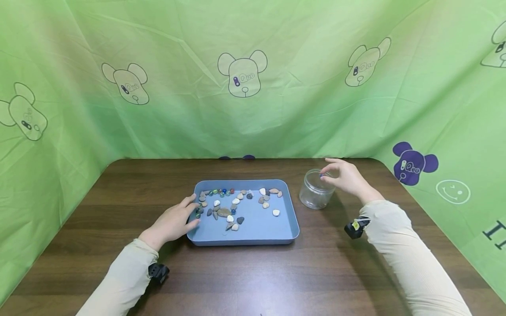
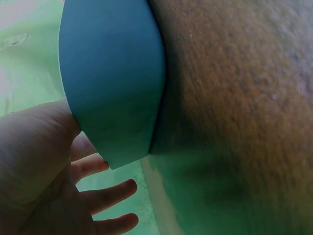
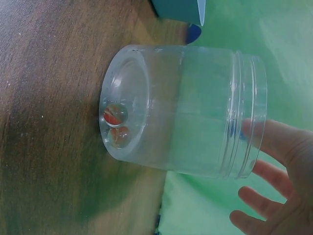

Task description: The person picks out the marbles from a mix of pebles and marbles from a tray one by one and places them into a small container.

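While one right hand [image 1: 344,175] hovers to the right of the tray [image 1: 253,239], one blue marble [image 1: 322,175] is pinched between its thumb and a finger, right at the mouth of the clear jar [image 1: 314,195]. Its remaining fingers are stretched clear of that pinch. Round as it is, the marble shows no long axis and points nowhere. One jar, then, upright just beside the tray's right wall, opening up, axis vertical; two orange-streaked marbles [image 3: 115,115] lie together on its bottom. Over on the tray's left side, one left hand [image 1: 174,221] spreads its fingers wide across the wall, grasping no marble or pebble that shows; whether its fingertips touch the contents, one cannot tell.

One tray it is, blue, its long axis running left to right. Inside, glass marbles [image 1: 224,191] line part of the far wall, too small to count surely. The pebbles crowd too closely for a firm count, but one large tan pebble [image 1: 224,212] lies lengthwise with the tray in its left half, and one white pebble [image 1: 276,213] sits apart in the right half. Under the tray, one wooden table [image 1: 253,276]; beyond it, a green curtain [image 1: 182,118].
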`<state>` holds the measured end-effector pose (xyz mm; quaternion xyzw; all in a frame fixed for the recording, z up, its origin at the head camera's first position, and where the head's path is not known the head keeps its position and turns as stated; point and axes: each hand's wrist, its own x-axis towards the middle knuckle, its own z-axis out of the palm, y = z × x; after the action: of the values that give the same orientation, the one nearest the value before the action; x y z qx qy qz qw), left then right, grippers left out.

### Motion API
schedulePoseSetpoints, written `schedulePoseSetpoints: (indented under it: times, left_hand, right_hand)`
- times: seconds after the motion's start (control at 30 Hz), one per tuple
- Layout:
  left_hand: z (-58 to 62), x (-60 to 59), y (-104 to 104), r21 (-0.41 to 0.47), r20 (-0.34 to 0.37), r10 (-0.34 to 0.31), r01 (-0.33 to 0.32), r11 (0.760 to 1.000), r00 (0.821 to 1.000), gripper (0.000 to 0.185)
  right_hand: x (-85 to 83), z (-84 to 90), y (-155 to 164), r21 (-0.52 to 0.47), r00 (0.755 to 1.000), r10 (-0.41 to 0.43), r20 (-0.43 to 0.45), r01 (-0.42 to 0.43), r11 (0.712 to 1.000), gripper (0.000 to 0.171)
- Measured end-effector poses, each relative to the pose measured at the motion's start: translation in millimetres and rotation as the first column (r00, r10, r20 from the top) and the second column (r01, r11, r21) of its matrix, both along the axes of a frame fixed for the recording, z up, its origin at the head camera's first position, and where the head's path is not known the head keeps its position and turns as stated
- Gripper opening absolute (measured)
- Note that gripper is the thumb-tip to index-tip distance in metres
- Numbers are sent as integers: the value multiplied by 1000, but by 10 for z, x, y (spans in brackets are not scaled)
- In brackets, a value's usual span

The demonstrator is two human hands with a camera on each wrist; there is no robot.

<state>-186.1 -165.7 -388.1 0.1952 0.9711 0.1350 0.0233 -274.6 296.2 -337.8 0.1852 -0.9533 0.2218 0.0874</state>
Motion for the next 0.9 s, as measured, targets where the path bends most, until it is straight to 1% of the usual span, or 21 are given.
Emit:
schedulePoseSetpoints:
  times: [0.6,0.9]
  left_hand:
    - [3,19,8,6,2,3,-3,1000,1000,47]
    - [-24,-1,5,2,-15,1,-1,1000,1000,48]
  right_hand:
    - [-10,-38,21,-4,1000,-13,-28,13,1000,15]
    - [15,41,-38,-28,999,-12,-39,11,1000,15]
